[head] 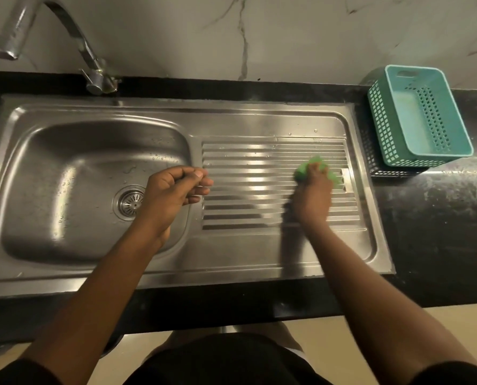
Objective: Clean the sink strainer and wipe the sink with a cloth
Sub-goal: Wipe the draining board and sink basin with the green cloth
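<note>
A steel sink [65,151] with a ribbed drainboard [259,173] fills the counter. The round metal strainer [130,202] sits in the basin's drain. My right hand [312,198] presses a green cloth [304,172] onto the right part of the drainboard; the hand is motion-blurred and covers most of the cloth. My left hand [173,190] hovers over the basin's right rim with fingers curled in and nothing visible in it. It partly hides the strainer's right side.
A curved metal tap [17,26] rises at the back left. A teal plastic basket [418,115] stands on a black tray on the dark counter [440,223] to the right. A marble wall is behind. Water drops dot the drainboard's far edge.
</note>
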Demonstrator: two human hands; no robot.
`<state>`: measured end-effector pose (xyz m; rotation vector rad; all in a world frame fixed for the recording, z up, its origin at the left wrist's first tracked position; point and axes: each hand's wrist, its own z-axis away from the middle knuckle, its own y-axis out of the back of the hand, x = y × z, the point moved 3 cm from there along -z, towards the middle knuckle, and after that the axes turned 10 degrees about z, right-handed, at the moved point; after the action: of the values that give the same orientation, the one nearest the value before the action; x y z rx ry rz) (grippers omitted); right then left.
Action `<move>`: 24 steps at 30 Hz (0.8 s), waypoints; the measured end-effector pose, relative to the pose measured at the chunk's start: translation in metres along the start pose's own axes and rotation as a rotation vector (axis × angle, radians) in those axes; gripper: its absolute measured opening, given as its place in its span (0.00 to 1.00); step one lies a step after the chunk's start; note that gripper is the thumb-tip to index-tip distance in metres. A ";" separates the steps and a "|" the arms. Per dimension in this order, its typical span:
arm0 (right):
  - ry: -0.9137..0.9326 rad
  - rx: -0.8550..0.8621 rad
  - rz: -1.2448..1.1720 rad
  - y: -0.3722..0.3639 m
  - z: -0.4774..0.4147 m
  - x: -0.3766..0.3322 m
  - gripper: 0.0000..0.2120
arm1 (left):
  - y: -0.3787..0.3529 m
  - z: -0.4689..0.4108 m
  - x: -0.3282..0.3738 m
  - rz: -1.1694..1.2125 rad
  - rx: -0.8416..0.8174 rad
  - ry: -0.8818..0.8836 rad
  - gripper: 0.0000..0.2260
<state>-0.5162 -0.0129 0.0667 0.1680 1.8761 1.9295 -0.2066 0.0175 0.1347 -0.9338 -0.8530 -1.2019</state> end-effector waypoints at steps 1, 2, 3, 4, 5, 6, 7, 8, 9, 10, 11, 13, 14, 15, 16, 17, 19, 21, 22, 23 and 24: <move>0.069 -0.017 -0.023 -0.010 0.011 -0.027 0.24 | 0.000 0.000 0.000 -0.001 -0.002 0.000 0.08; 0.150 -0.049 -0.042 -0.019 0.022 -0.055 0.25 | -0.001 0.000 0.000 -0.003 -0.003 0.001 0.08; 0.238 -0.085 -0.053 -0.027 0.032 -0.083 0.27 | -0.002 0.000 0.001 -0.004 0.001 0.001 0.08; 0.337 -0.111 -0.050 -0.033 0.044 -0.109 0.27 | -0.003 0.000 0.002 0.001 0.008 0.001 0.08; 0.430 -0.133 -0.035 -0.038 0.053 -0.131 0.28 | -0.004 0.001 0.003 0.006 0.017 0.001 0.08; 0.506 -0.150 -0.020 -0.042 0.058 -0.146 0.28 | -0.004 0.001 0.003 0.006 0.025 0.000 0.08; 0.570 -0.166 -0.005 -0.043 0.059 -0.153 0.29 | -0.005 0.001 0.004 0.002 0.031 0.000 0.08; 0.637 -0.175 0.017 -0.042 0.055 -0.153 0.29 | -0.007 0.001 0.005 -0.002 0.033 -0.003 0.08; 0.713 -0.182 0.047 -0.040 0.048 -0.145 0.29 | -0.009 0.001 0.005 -0.003 0.033 -0.005 0.08; 0.785 -0.187 0.082 -0.037 0.039 -0.132 0.29 | -0.012 0.001 0.005 0.000 0.032 -0.004 0.08; 0.836 -0.193 0.115 -0.034 0.028 -0.114 0.29 | -0.015 0.000 0.005 0.002 0.032 -0.001 0.07; 0.807 -0.183 0.137 -0.023 0.005 -0.069 0.28 | -0.020 0.000 0.004 0.008 0.032 0.001 0.07; 0.716 -0.154 0.137 -0.014 -0.009 -0.039 0.28 | -0.022 -0.001 0.004 0.020 0.032 -0.001 0.07; 0.599 -0.120 0.135 -0.002 -0.024 -0.006 0.28 | -0.025 0.000 0.003 0.033 0.035 -0.001 0.06; 0.494 -0.092 0.132 0.010 -0.037 0.029 0.29 | -0.027 0.000 0.002 0.041 0.037 0.001 0.06; 0.419 -0.093 0.129 0.020 -0.048 0.058 0.30 | -0.029 0.001 0.001 0.044 0.038 0.006 0.06; 0.345 -0.119 0.137 0.029 -0.061 0.083 0.31 | -0.033 0.002 -0.002 0.044 0.034 0.017 0.06; 0.203 -0.058 0.115 0.021 -0.062 0.065 0.28 | -0.035 0.002 -0.002 0.049 0.029 0.022 0.06; 0.090 -0.024 0.091 0.014 -0.058 0.049 0.27 | -0.036 0.002 -0.002 0.053 0.028 0.019 0.06; 0.007 -0.004 0.069 0.005 -0.051 0.030 0.26 | -0.035 0.003 -0.002 0.056 0.027 0.015 0.06; -0.017 0.004 0.038 -0.002 -0.040 0.006 0.26 | -0.034 0.003 -0.001 0.058 0.028 0.013 0.06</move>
<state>-0.5367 -0.0472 0.0603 0.2222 1.8783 1.9435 -0.2406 0.0172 0.1393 -0.9208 -0.8251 -1.1423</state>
